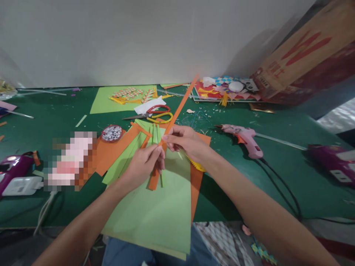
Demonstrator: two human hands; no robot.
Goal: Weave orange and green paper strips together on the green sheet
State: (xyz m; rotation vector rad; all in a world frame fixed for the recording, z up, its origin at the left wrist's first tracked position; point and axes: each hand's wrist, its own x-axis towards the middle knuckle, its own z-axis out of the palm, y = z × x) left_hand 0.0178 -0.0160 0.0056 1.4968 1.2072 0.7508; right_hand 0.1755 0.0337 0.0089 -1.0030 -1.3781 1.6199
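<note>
Both my hands meet over a large light-green paper sheet (158,214) at the table's front edge. My left hand (145,164) is closed, pinching an orange paper strip and green paper strips (162,177) near their lower ends. My right hand (184,142) is closed too, pinching a long orange paper strip (183,103) that runs up and to the right toward the wall. More cut green and orange strips (146,133) fan out just beyond my fingers. An orange sheet (116,151) lies under the green ones.
Red and yellow-handled scissors (156,113) lie behind the strips. A round tin of googly eyes (111,133) sits left. A pink glue gun (245,138) with a black cord lies right. A cardboard box (305,55) leans at the back right, above a pile of colourful paper crafts (224,90).
</note>
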